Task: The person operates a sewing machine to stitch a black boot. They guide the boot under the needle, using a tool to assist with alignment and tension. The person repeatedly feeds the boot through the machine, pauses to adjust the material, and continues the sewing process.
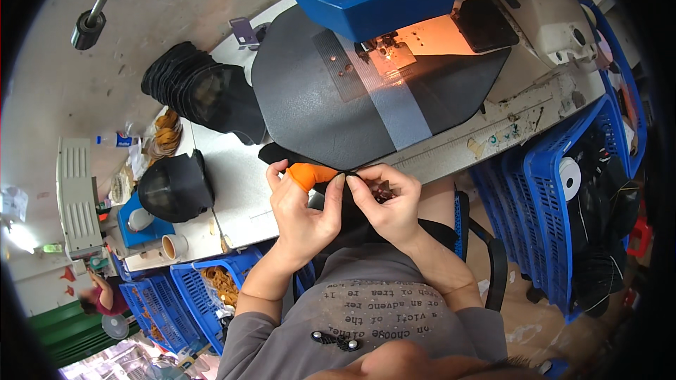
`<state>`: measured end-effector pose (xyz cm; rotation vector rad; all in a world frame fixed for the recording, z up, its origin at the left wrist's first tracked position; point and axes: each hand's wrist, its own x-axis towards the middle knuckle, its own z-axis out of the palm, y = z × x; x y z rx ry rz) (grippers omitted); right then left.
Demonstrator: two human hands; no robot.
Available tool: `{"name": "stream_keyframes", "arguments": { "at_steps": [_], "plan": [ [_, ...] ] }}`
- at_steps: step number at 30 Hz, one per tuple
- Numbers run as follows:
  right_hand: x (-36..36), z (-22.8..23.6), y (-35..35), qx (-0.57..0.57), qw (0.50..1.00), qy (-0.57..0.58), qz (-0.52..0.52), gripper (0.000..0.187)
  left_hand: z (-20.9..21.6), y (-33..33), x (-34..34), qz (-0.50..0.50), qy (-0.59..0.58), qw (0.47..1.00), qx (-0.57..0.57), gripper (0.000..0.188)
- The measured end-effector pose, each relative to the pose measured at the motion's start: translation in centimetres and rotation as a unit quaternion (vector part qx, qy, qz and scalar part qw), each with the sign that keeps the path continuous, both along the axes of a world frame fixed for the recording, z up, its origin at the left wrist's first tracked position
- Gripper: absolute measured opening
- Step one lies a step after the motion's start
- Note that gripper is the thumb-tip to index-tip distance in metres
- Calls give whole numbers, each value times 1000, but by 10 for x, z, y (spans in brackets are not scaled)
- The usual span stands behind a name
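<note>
My left hand (301, 212) and my right hand (391, 210) meet just in front of the sewing machine's dark, rounded work plate (310, 109). Between the thumbs and fingertips of both, the edge of a black fabric piece (280, 156) is pinched. Bright orange cloth (310, 174) lies over the left fingers, next to the black piece. Most of the fabric is hidden behind my hands. Beyond them, the blue-covered sewing machine head (373, 0) hangs over the plate, its lamp lighting the needle area (391, 56) orange.
Stacked black pieces (204, 88) and a rounded black piece (176, 186) lie on the table at left, near a tape roll (174, 246). Blue baskets stand at lower left (193, 292) and at right (524, 218), the right one holding black material. A dark phone-like slab (486, 24) rests beside the machine.
</note>
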<state>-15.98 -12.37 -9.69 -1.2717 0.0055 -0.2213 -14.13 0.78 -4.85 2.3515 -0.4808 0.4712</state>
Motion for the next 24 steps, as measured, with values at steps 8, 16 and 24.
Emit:
{"name": "stream_keyframes", "arguments": {
  "at_steps": [8, 16, 24],
  "plan": [
    [0, 6, 4, -30, 999, -24, -19, 8, -1, -3, -2, 4, -30, 999, 12, 12],
    [1, 1, 1, -12, 1000, -8, -12, 6, -6, -3, -1, 6, -43, 999, 1, 13],
    [-2, 2, 4, -6, 1000, -2, -15, 4, -15, 0, -1, 1, -29, 999, -42, 12]
  ]
}}
